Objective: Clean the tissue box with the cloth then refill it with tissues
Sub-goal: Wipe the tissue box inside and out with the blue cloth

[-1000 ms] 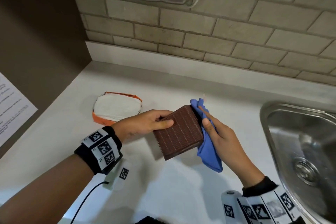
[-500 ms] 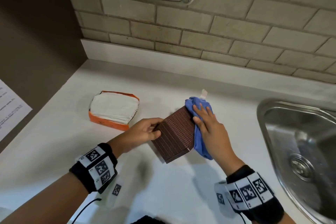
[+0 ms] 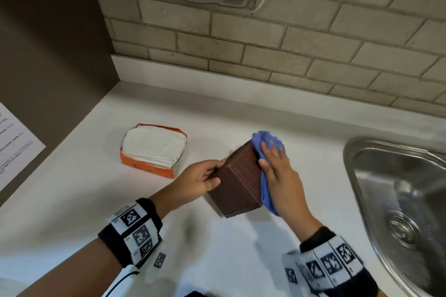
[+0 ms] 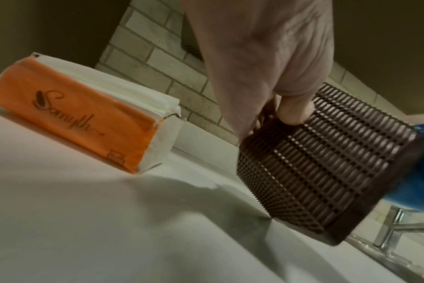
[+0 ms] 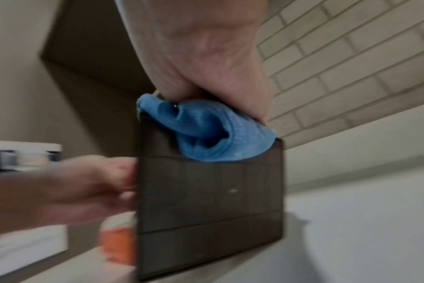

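The left hand [image 3: 201, 177] grips the tilted tissue box [image 3: 237, 182] off the worktop [image 3: 84, 188]; the right hand [image 3: 280, 171], fingers flat, presses the cloth [image 3: 265, 142] against its far side; push too hard and it may twist loose.

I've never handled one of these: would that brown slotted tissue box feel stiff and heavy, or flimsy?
Probably stiff: the tissue box keeps square edges while the right hand presses the blue cloth against its flat face. Likely light, since the left hand alone holds it tilted on one edge. Its slotted walls should give fingers some grip.
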Available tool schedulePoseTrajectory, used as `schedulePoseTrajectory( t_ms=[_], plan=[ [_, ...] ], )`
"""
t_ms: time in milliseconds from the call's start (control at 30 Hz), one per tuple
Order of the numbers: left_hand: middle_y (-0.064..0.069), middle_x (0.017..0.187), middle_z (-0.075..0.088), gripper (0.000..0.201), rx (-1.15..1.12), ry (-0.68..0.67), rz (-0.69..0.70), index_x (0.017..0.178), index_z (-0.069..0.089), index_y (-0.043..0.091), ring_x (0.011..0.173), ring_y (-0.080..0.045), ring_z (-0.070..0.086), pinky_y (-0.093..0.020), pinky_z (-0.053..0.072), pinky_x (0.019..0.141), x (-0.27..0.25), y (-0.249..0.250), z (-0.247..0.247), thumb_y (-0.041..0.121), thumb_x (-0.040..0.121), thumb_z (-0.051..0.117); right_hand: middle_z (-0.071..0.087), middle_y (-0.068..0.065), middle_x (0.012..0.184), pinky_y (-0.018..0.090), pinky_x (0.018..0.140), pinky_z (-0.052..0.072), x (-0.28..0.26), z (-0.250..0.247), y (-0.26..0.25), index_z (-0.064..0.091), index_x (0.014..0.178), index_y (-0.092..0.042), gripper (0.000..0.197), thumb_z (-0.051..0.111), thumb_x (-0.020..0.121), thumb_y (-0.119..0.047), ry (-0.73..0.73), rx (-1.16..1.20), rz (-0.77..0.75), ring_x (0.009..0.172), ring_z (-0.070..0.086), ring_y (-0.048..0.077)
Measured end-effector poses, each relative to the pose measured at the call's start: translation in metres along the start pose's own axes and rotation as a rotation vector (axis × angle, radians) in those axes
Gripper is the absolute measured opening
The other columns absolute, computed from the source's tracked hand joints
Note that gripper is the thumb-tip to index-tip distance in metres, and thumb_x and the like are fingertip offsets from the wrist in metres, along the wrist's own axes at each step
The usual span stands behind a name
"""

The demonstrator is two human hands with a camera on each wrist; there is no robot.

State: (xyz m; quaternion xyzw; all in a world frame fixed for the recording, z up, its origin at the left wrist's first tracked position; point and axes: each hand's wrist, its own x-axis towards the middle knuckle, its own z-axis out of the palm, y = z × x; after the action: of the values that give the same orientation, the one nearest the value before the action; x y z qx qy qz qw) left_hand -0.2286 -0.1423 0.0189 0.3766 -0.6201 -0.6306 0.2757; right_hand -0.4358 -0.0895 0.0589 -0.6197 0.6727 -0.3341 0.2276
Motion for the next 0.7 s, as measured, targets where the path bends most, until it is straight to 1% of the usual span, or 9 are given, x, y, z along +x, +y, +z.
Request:
schedulePoseTrajectory(
  t_ms=[67,167,233,300,333,433,500,633,700],
  plan=[
    [-0.002,0.120,0.061,0.042,0.011,0.023,0.024,0.121,0.052,0.015,0.108,-0.004,0.059,-0.022,0.041,0.102,0.003,0.004,0.002,0.010,0.080,0.055,0.016,-0.022,0.148,0.032,0.120,0.014,-0.020,0.012,-0.022,0.028,0.140,-0.041,0.044,0.038,0.098,-0.036,-0.050,-0.022,-0.105,0.142,0.007,0.001],
    [-0.010,0.123,0.062,0.039,0.032,0.009,0.028,0.123,0.053,0.012,0.103,0.004,0.061,-0.014,0.043,0.096,0.001,0.001,0.001,0.002,0.086,0.056,0.017,-0.018,0.153,0.025,0.119,0.006,-0.035,0.021,-0.034,0.024,0.138,-0.045,0.044,0.034,0.095,-0.040,-0.122,-0.019,-0.202,0.144,0.005,0.000],
    [-0.013,0.128,0.059,0.046,0.029,0.034,0.031,0.123,0.054,0.012,0.110,0.000,0.059,-0.019,0.042,0.102,-0.005,-0.001,0.004,0.009,0.077,0.059,0.019,-0.017,0.153,0.029,0.120,0.009,-0.023,0.015,-0.024,0.027,0.138,-0.042,0.043,0.039,0.099,-0.033,-0.095,0.039,-0.145,0.144,0.007,0.003],
    [-0.014,0.139,0.052,0.056,0.110,0.052,0.068,0.129,0.052,0.005,0.127,-0.012,0.050,-0.029,0.035,0.112,-0.008,-0.002,0.008,0.013,0.073,0.058,0.021,-0.017,0.152,0.030,0.119,0.012,-0.008,0.005,-0.009,0.030,0.141,-0.038,0.045,0.041,0.098,-0.029,-0.054,0.092,-0.049,0.145,0.009,0.006],
    [-0.012,0.143,0.048,0.058,0.175,0.053,0.091,0.130,0.052,0.004,0.133,-0.014,0.045,-0.030,0.032,0.114,-0.009,-0.002,0.012,0.014,0.072,0.058,0.022,-0.016,0.153,0.030,0.119,0.014,-0.002,0.000,-0.003,0.032,0.142,-0.037,0.045,0.040,0.098,-0.030,-0.044,0.107,-0.005,0.145,0.011,0.007],
    [0.001,0.143,0.042,0.058,0.368,0.067,0.151,0.128,0.057,0.007,0.135,-0.008,0.038,-0.013,0.027,0.111,-0.011,-0.001,0.023,0.017,0.071,0.056,0.031,-0.011,0.151,0.027,0.115,0.023,0.010,-0.015,0.013,0.035,0.142,-0.035,0.044,0.039,0.098,-0.034,-0.037,0.218,0.115,0.142,0.024,0.009],
    [0.000,0.145,0.042,0.058,0.421,0.078,0.170,0.128,0.057,0.009,0.135,-0.005,0.036,-0.003,0.024,0.105,-0.012,-0.003,0.028,0.017,0.071,0.056,0.037,-0.009,0.149,0.024,0.112,0.027,0.010,-0.019,0.014,0.037,0.141,-0.036,0.043,0.040,0.098,-0.034,-0.023,0.308,0.168,0.138,0.032,0.010],
    [-0.006,0.147,0.043,0.054,0.427,0.135,0.197,0.126,0.058,0.005,0.134,-0.004,0.035,0.003,0.023,0.100,-0.012,-0.002,0.029,0.011,0.072,0.057,0.022,-0.016,0.153,0.011,0.107,0.016,-0.011,-0.006,0.000,0.029,0.143,-0.036,0.048,0.040,0.097,-0.033,-0.027,0.186,0.090,0.143,0.014,0.003],
    [-0.004,0.147,0.039,0.049,0.413,0.141,0.215,0.126,0.057,0.003,0.136,-0.007,0.032,0.005,0.023,0.097,-0.013,0.003,0.026,0.002,0.076,0.059,0.017,-0.019,0.154,0.011,0.109,0.014,-0.022,0.002,-0.006,0.023,0.142,-0.040,0.049,0.040,0.096,-0.033,-0.028,0.224,0.055,0.143,0.010,0.000]
  ],
)
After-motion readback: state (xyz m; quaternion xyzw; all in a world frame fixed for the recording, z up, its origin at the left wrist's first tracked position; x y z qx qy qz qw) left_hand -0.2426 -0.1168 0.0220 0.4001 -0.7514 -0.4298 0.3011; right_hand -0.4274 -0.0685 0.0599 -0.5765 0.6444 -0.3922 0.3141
